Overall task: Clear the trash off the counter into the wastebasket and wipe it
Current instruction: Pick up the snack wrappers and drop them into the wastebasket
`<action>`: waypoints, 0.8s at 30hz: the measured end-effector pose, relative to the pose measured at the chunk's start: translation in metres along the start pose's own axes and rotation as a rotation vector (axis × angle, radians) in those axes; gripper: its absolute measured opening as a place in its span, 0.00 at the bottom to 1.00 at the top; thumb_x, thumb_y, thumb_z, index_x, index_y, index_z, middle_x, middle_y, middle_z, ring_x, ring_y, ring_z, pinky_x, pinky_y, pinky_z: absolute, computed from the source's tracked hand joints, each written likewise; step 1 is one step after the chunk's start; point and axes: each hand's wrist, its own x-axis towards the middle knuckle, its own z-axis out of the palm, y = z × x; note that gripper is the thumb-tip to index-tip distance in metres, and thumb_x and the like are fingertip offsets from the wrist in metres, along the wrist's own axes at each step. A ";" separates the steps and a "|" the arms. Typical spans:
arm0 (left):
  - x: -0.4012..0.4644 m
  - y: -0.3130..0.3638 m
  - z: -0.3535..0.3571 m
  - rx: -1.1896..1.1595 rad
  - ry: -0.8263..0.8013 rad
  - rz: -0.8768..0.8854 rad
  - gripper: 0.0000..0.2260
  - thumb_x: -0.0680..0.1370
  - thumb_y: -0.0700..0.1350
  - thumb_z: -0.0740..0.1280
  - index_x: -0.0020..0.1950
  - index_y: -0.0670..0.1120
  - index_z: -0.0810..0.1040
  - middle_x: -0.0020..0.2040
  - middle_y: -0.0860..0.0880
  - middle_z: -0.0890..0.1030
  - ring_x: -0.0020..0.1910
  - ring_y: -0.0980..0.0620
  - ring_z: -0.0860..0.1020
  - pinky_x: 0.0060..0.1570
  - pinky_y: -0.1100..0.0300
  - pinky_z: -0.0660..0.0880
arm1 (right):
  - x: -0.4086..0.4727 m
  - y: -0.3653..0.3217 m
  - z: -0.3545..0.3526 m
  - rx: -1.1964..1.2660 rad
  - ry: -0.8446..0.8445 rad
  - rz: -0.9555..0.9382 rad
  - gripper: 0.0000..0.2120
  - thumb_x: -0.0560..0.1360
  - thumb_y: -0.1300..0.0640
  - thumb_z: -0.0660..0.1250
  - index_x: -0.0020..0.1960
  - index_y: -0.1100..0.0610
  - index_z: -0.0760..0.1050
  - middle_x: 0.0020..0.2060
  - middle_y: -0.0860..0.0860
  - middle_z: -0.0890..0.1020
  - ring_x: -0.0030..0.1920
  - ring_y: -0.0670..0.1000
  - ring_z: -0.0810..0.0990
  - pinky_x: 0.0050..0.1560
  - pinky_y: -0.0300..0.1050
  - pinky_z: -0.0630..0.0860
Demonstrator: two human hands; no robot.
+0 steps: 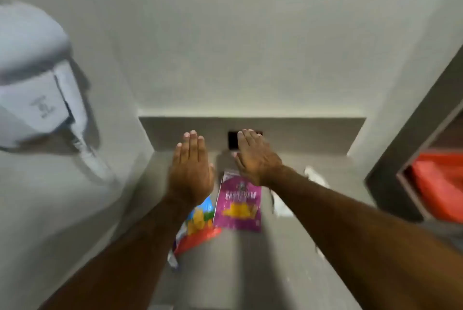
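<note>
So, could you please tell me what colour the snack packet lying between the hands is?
Magenta-purple snack packet with yellow print, seen from the head view.

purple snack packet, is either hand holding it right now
No, the purple snack packet lies flat on the counter while the left hand and right hand hover open above it.

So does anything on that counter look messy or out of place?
Yes: a purple snack packet and a colourful wrapper lie loose on the counter, with crumpled white paper beside them. Both hands hover open above, holding nothing.
</note>
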 end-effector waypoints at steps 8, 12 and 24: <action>-0.082 -0.027 0.140 -0.106 -0.631 -0.162 0.43 0.71 0.68 0.59 0.78 0.44 0.57 0.80 0.40 0.57 0.77 0.32 0.55 0.73 0.37 0.59 | 0.008 0.018 0.151 0.025 -0.520 0.055 0.44 0.73 0.46 0.68 0.80 0.48 0.45 0.75 0.69 0.58 0.71 0.72 0.64 0.70 0.66 0.65; -0.059 -0.040 0.141 -0.050 -0.630 -0.059 0.30 0.73 0.60 0.60 0.72 0.47 0.68 0.70 0.42 0.71 0.67 0.36 0.70 0.64 0.42 0.68 | 0.018 0.007 0.153 -0.127 -0.405 -0.063 0.24 0.75 0.47 0.67 0.70 0.47 0.70 0.63 0.60 0.77 0.62 0.62 0.75 0.62 0.56 0.71; -0.100 -0.021 0.033 -0.447 -0.110 -0.231 0.11 0.71 0.50 0.72 0.43 0.42 0.80 0.41 0.40 0.83 0.41 0.39 0.81 0.44 0.48 0.77 | -0.115 -0.030 0.085 0.421 0.336 0.025 0.11 0.74 0.54 0.63 0.46 0.58 0.83 0.43 0.56 0.85 0.42 0.57 0.83 0.39 0.47 0.79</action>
